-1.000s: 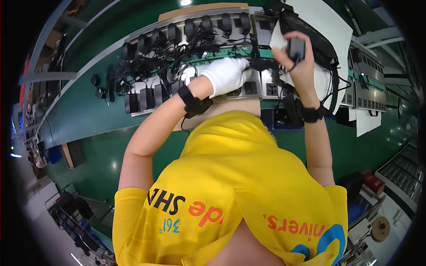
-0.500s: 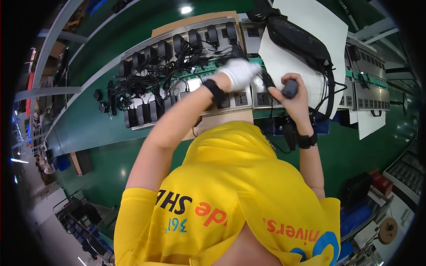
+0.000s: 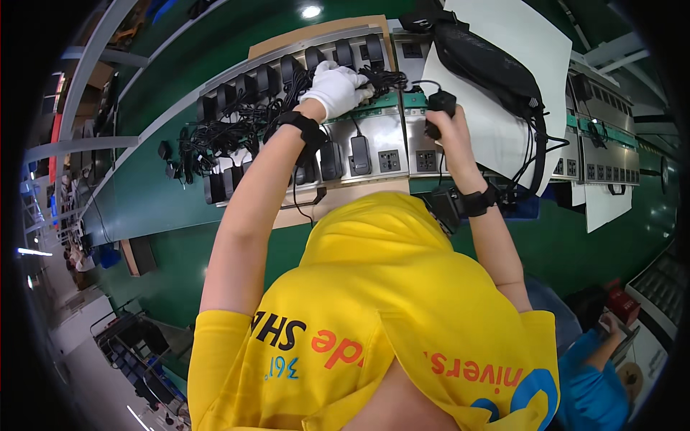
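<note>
My right hand (image 3: 451, 129) is closed around a black power adapter (image 3: 441, 105), held above the right part of the metal rack, beside the white sheet. A thin cable loops from the adapter toward a black cable bundle (image 3: 384, 80). My left hand (image 3: 333, 90), in a white glove, reaches over the middle of the rack with its fingers curled at the black cables; the fingertips are partly hidden among them. Black adapters (image 3: 360, 155) stand in two rows along the metal socket rack (image 3: 375, 136), their cords heaped between the rows.
A black bag (image 3: 489, 68) lies on the white sheet (image 3: 460, 144) at the right. Another socket rack (image 3: 607, 158) stands farther right. Tangled cords (image 3: 198, 147) spread over the green table at left. A person in blue (image 3: 593, 381) is at the lower right.
My left hand has moved left, away from the right hand, to the cables at the rack's middle. My right hand has shifted left and slightly up with the adapter. A person in blue has appeared.
</note>
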Demonstrator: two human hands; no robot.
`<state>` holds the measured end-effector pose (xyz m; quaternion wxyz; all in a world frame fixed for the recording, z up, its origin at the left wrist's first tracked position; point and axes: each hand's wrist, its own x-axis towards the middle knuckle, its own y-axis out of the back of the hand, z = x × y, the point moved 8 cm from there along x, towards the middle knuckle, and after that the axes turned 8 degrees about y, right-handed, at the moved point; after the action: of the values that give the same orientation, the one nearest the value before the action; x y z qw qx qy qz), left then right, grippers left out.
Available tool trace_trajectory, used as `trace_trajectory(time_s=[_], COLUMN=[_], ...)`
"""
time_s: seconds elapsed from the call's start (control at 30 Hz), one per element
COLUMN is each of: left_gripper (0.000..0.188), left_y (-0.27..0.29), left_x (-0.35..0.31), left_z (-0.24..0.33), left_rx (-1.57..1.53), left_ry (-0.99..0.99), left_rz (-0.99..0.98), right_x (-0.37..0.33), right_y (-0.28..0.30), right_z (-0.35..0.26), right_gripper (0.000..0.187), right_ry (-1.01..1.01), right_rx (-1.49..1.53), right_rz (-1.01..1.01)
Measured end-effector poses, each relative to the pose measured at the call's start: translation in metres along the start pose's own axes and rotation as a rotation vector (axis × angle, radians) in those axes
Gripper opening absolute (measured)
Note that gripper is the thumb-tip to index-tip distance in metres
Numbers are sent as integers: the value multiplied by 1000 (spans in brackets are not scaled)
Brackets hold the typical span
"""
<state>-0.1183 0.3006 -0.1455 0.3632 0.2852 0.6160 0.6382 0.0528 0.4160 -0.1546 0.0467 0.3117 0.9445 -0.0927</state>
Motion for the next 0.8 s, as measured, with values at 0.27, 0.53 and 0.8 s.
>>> trace_trajectory(time_s=[0.27, 0.53, 0.8], left_gripper=[26, 21, 15], left_y=[-4, 4, 6], left_x=[-3, -10, -13], left_z=[13, 13, 21], left_rx=[132, 104, 80], left_ry=[-70, -57, -137], left_rz=[125, 208, 280], right_x=[-5, -15, -30], right_y=[-1, 15, 9], right_z=[2, 2, 9], right_gripper=[42, 57, 63], right_ry=[-99, -87, -101], right_rx=[151, -80, 39], right_rz=[-67, -71, -140])
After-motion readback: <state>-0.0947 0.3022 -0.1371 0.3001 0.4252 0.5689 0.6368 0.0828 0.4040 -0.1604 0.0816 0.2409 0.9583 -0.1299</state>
